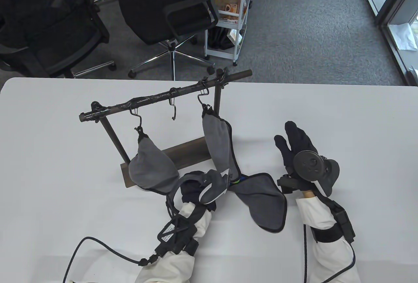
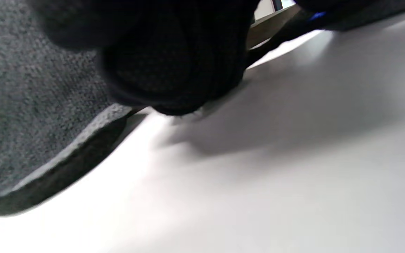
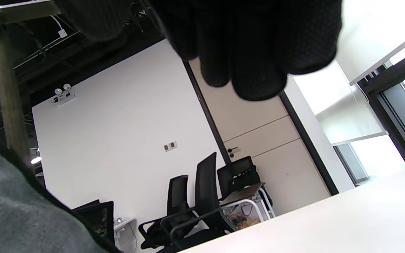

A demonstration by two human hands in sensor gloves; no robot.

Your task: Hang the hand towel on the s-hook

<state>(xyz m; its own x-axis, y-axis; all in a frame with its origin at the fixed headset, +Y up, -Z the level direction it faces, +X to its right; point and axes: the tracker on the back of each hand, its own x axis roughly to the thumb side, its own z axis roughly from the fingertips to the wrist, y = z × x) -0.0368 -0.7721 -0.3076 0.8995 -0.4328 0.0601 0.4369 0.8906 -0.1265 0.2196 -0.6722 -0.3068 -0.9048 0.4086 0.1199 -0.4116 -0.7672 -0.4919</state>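
Reaching in from the near edge, two gloved hands work on a smooth white table (image 1: 49, 165). The left hand (image 1: 199, 186) sits low among grey cloth at the foot of the rack; its fingers are hidden under the tracker, and the left wrist view shows only a dark blurred glove (image 2: 174, 63) against nubbly fabric, so whether it grips anything I cannot tell. The right hand (image 1: 298, 147) lies apart to the right with fingers stretched flat and spread, holding nothing.

Three grey towels with dark bound edges show. One flat towel (image 1: 264, 201) lies on the table between the hands, rounded like a leaf. A second, the long towel (image 1: 217, 146), hangs by its loop from the right s-hook (image 1: 203, 97) and trails down to the left hand. A third, the bunched towel (image 1: 152, 165), hangs from the left s-hook (image 1: 137, 119), bulging at the bottom. The middle s-hook (image 1: 173, 106) hangs bare, making three thin wire hooks in all.

They hang on a dark, rough, tape-wrapped rail (image 1: 163, 97), carried by two posts on a brown wooden base (image 1: 186, 154).

Beyond the table stand two black mesh office chairs (image 1: 169, 8) and one white trolley (image 1: 233, 18) on grey carpet.
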